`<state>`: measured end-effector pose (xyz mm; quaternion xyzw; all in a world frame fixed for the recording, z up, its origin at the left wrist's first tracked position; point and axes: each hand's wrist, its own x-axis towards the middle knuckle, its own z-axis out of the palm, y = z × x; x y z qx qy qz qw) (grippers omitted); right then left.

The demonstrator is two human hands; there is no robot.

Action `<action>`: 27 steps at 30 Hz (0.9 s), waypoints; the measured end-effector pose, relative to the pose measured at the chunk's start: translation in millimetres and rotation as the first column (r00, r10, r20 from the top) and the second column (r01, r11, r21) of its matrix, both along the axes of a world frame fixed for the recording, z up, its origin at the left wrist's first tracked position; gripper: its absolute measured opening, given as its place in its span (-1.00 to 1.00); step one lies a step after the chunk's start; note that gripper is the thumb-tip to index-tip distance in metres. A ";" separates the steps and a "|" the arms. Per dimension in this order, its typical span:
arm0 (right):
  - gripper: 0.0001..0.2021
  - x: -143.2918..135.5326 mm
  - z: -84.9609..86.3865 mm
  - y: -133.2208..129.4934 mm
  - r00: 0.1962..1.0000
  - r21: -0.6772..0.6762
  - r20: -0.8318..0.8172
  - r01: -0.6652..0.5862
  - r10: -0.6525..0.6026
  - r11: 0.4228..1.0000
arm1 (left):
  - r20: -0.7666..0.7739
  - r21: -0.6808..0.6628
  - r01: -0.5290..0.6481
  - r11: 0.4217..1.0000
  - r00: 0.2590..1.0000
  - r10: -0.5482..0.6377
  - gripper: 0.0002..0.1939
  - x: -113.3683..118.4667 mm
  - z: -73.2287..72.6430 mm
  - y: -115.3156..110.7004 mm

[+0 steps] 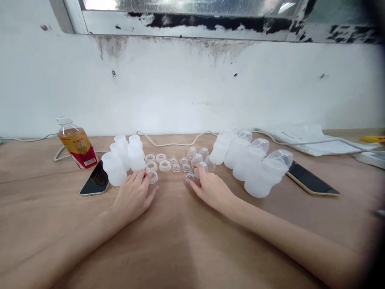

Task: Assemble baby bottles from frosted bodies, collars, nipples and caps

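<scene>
Our forearms (84,235) crossed the lower corners. Mid-frame, our left hand (134,191) touched a frosted, round ring (154,178); our right hand (214,188) spread thumb and finger at a clear, domed teat (189,176). We couldn't tell whether either gripped. The brown wood-grain table (174,241) met a stained white wall (174,88) under a peeling window frame (210,22).

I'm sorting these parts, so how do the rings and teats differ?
The rings are low with open centres; the teats rise to narrow tips. The rings look whitish, the teats clearer. The left hand is at the nearest ring, the right hand at the nearest teat. Both are round.
</scene>
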<state>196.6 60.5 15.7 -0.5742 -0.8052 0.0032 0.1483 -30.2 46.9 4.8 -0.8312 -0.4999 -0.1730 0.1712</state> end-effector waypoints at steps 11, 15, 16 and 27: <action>-0.86 1.8 -12.8 -1.9 0.950 0.160 -0.184 -0.225 0.253 0.961 | 0.333 -0.098 0.339 0.936 0.897 -0.291 -0.91 -0.9 -18.9 1.5; -0.89 -1.8 -13.7 -10.8 0.902 0.187 -0.154 -0.375 0.404 0.908 | 0.428 -0.173 0.362 0.916 0.865 -0.261 -0.97 -0.6 -19.8 2.3; -0.89 -2.8 -14.1 -11.8 0.890 0.170 -0.155 -0.404 0.430 0.899 | 0.450 -0.168 0.357 0.919 0.857 -0.250 -0.96 -0.2 -18.2 0.9; -0.75 -6.2 -16.5 -11.9 0.867 0.118 -0.119 -0.472 0.484 0.874 | 0.680 -0.319 0.400 0.859 0.728 -0.086 -0.63 4.9 -4.3 -4.9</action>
